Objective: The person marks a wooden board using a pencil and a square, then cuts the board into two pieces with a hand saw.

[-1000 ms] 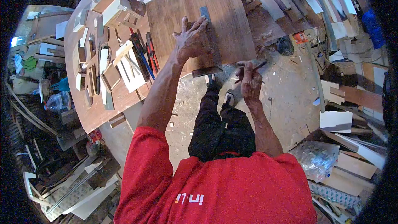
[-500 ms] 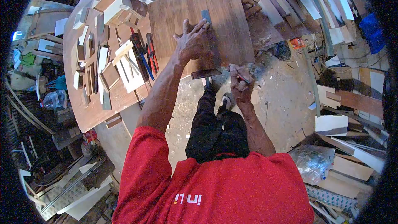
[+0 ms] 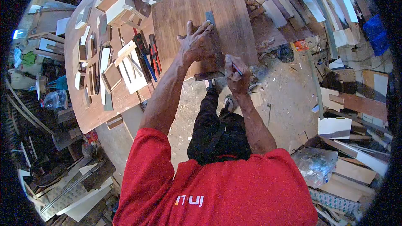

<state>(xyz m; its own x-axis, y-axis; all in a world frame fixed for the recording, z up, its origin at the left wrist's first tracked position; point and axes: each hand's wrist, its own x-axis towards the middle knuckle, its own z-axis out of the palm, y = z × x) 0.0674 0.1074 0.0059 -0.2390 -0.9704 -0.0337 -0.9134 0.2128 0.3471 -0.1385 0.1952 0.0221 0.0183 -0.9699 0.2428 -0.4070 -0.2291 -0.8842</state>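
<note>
At 9 o'clock on the counter [image 3: 90,113] lie many small wood offcuts [image 3: 112,75], and beside them, toward the middle, a red-handled tool [image 3: 154,54] and a blue-handled tool [image 3: 147,65]. At 12 o'clock a brown wooden panel [image 3: 184,12] rests on the counter, with its near edge over the floor. The left hand [image 3: 194,44] lies flat on this panel with fingers spread wide, and it presses a metal try square [image 3: 209,16] against the wood. Just at 3 o'clock from it, the right hand [image 3: 235,77] is closed around a pencil [image 3: 235,68], whose tip meets the panel beside the square's blade. At 3 o'clock, white boards [image 3: 335,125] lie on the dusty floor [image 3: 284,96].
</note>
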